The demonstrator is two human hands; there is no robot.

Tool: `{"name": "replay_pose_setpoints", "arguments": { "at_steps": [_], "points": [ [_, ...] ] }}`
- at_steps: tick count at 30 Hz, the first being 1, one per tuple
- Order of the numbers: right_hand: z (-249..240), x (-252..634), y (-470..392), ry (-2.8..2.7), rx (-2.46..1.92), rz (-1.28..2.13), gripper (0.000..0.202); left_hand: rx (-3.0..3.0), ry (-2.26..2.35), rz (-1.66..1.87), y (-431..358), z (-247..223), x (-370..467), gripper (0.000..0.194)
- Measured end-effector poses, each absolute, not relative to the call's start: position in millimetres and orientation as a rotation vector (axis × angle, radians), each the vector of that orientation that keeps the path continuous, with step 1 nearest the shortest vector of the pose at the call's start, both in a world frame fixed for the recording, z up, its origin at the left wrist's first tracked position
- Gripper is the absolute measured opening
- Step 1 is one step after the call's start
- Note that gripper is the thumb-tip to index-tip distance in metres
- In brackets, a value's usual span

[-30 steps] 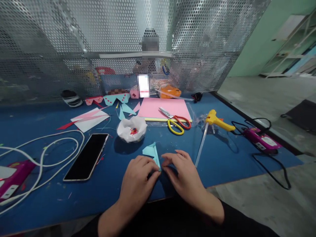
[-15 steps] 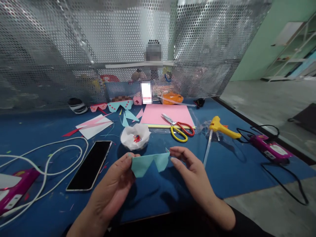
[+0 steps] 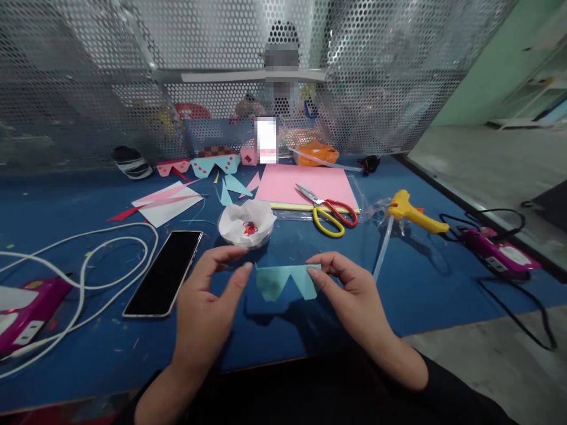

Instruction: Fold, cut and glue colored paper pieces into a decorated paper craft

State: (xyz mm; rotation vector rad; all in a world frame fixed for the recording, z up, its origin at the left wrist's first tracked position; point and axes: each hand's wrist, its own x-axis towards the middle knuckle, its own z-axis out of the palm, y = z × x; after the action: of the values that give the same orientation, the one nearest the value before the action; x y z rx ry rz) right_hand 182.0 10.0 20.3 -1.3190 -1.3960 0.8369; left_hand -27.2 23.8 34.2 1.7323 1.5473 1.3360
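Observation:
A pair of light blue paper glasses (image 3: 270,284) hangs above the table, pinched at its right end between the thumb and fingers of my right hand (image 3: 343,289). Close to its left end, my left hand (image 3: 212,295) is open, thumb and fingers apart, and does not hold it. Beyond the hands stands a bowl (image 3: 228,221) lined with white paper, with small red bits (image 3: 250,228) inside. Scissors (image 3: 328,212) with one red and one yellow handle lie partly on a pink paper stack (image 3: 305,180).
At right, a yellow glue gun (image 3: 414,213) lies near a magenta power strip (image 3: 500,251). A black phone (image 3: 163,274) and looped white cable (image 3: 82,283) occupy the left. Decorated paper glasses (image 3: 215,165) stand at the back, before a perforated metal panel (image 3: 212,41).
My left hand has let go of the paper glasses and opened. My right hand has taken hold of their right end, and they have shifted slightly right. The camera view has tilted down.

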Motion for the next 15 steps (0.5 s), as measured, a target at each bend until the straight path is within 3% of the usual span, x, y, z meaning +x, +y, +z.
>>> {"name": "replay_pose_setpoints", "arguments": {
  "at_steps": [4, 8, 12, 15],
  "points": [
    [20, 179, 6, -1.615, -1.303, 0.677, 0.011, 2.256, 1.317, 0.951, 27, 42, -15, 0.014],
    [17, 184, -1, -1.753, -1.290, 0.547, 0.010, 2.079, 1.238, 0.548, 38, 49, -6, 0.017],
    [21, 215, 3, -1.789, -1.352, 0.393, 0.023, 1.702, 1.172, 0.534, 50, 48, -7, 0.024],
    [34, 260, 23, -1.801, -1.729, -0.078, 0.027, 1.471, 1.195, 0.652, 52, 46, -9, 0.030]
  ]
}}
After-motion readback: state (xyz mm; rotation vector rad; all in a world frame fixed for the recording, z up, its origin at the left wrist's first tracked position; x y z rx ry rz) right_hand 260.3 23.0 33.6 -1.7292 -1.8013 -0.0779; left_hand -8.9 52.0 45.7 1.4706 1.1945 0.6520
